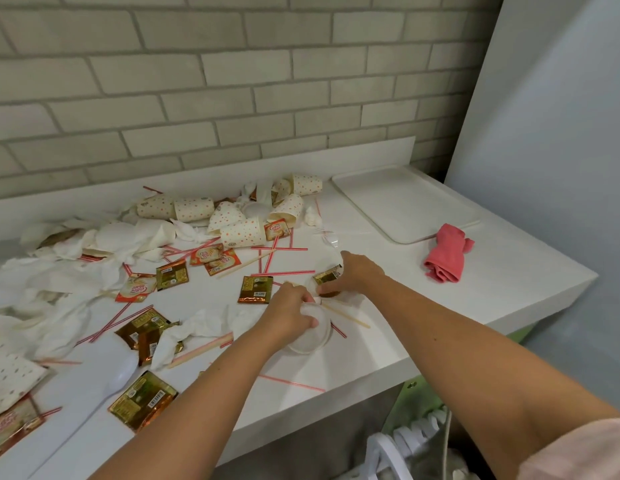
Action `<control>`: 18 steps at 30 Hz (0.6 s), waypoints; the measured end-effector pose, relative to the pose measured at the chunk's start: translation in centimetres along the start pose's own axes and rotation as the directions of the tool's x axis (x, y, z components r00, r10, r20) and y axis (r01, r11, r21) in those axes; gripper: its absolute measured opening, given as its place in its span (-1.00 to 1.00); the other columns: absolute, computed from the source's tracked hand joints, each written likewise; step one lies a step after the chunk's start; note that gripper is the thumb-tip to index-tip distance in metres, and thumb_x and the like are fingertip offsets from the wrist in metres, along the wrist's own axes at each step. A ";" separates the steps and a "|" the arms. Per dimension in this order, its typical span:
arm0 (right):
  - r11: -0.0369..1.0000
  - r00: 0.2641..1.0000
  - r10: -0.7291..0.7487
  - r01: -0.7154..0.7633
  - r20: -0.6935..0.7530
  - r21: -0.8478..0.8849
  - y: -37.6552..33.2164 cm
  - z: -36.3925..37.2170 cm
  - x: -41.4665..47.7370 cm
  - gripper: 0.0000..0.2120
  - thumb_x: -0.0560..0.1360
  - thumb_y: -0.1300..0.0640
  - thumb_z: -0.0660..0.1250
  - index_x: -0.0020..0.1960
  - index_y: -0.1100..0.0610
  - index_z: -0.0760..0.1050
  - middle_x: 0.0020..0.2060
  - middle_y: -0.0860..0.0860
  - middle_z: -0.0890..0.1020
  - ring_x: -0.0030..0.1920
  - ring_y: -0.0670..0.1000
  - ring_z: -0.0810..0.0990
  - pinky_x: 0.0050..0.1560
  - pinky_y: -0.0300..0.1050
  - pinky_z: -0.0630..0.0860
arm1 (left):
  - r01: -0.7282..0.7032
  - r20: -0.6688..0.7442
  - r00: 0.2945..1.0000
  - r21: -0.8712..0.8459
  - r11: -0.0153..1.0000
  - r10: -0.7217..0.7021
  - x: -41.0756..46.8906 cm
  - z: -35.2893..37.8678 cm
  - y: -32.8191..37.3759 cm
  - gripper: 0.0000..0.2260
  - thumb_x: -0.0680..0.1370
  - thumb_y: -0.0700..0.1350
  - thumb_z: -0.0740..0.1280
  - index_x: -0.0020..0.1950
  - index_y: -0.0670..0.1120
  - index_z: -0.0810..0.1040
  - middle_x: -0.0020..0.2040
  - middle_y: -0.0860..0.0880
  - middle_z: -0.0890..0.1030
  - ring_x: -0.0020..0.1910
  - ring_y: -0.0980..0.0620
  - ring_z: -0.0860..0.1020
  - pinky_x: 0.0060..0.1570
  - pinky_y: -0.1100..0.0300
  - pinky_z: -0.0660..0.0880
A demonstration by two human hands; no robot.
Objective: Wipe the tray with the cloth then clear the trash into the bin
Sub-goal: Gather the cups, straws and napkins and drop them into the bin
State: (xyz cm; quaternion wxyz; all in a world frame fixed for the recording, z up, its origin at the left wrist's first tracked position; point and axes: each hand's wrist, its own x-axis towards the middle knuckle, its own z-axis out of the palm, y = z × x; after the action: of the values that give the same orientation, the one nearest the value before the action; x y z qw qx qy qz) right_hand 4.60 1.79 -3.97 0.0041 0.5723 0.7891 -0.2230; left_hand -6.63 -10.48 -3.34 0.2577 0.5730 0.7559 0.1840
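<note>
A white tray (402, 202) lies flat at the back right of the white counter, with a crumpled pink cloth (447, 252) just in front of it. Trash covers the counter's left and middle: polka-dot paper cups (242, 230), napkins (128, 237), gold sachets (256, 289), striped straws (279, 249). My left hand (291, 313) grips a white plastic lid (312, 336) near the front edge. My right hand (353, 275) pinches a gold sachet (327, 276) beside another lid, just right of the left hand. A white bin (402, 452) shows below the counter at bottom right.
A grey brick wall backs the counter and a pale wall stands on the right. A white plastic spoon (111, 379) lies at the front left, a clear fork (327, 235) near the cups. Wooden stirrers (346, 315) lie by my hands.
</note>
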 end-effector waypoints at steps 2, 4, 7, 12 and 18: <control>0.998 0.999 0.033 -0.031 0.043 -0.052 -0.5 0.5 0.3 -0.21 0.26 -0.35 0.42 0.27 0.15 0.35 0.18 0.05 0.50 0.18 0.07 0.50 -0.05 -0.12 0.39 | 0.000 -0.032 0.999 -0.061 0.998 -0.002 -0.2 -0.9 -0.2 -0.73 0.47 -0.17 0.41 0.15 -0.12 0.50 0.17 -0.08 0.47 0.10 -0.02 0.45 0.00 0.23 0.34; 0.995 0.997 0.056 -0.052 0.052 -0.080 -0.9 0.8 0.4 -0.21 0.27 -0.33 0.43 0.29 0.16 0.35 0.22 0.09 0.43 0.19 0.09 0.49 -0.02 -0.11 0.41 | 0.004 -0.068 0.998 -0.127 0.992 -0.013 -0.4 -1.7 -0.5 -0.80 0.47 -0.20 0.40 0.07 -0.10 0.49 0.08 -0.05 0.50 0.03 0.00 0.44 -0.04 0.22 0.33; 0.994 0.996 0.082 -0.078 0.041 -0.075 -1.4 0.9 0.7 -0.19 0.27 -0.26 0.48 0.32 0.18 0.31 0.27 0.11 0.30 0.18 0.09 0.48 -0.03 -0.12 0.43 | 0.020 -0.121 0.991 -0.226 0.974 -0.048 -0.5 -2.6 -0.9 -0.83 0.47 -0.21 0.39 0.01 -0.08 0.47 -0.01 0.00 0.48 0.00 0.01 0.44 -0.05 0.20 0.34; 0.994 0.994 0.080 -0.085 0.079 0.067 -1.4 1.3 1.4 -0.02 0.21 -0.12 0.58 0.42 0.21 0.15 0.31 0.13 0.32 0.31 0.14 0.39 0.26 -0.01 0.44 | 0.007 -0.172 0.983 -0.305 0.952 -0.063 -0.6 -3.1 -1.6 -0.85 0.47 -0.23 0.39 -0.05 -0.08 0.46 -0.05 -0.03 0.50 -0.06 -0.01 0.43 -0.10 0.19 0.34; 0.988 0.996 0.062 -0.071 0.071 0.139 -0.7 1.9 1.8 -0.16 0.15 -0.11 0.61 0.30 0.17 0.36 0.22 0.11 0.47 0.22 0.10 0.49 0.22 0.00 0.49 | 0.024 -0.210 0.973 -0.338 0.941 -0.100 -0.3 -2.7 -2.1 -0.85 0.47 -0.22 0.39 -0.06 -0.06 0.45 0.03 -0.08 0.52 0.03 -0.07 0.44 -0.09 0.16 0.35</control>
State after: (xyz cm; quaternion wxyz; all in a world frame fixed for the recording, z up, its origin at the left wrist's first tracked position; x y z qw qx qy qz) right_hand 2.87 2.54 -5.95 -0.0031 0.5896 0.7511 -0.2970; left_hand -9.78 -11.31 -2.32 0.2698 0.4724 0.7559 0.3642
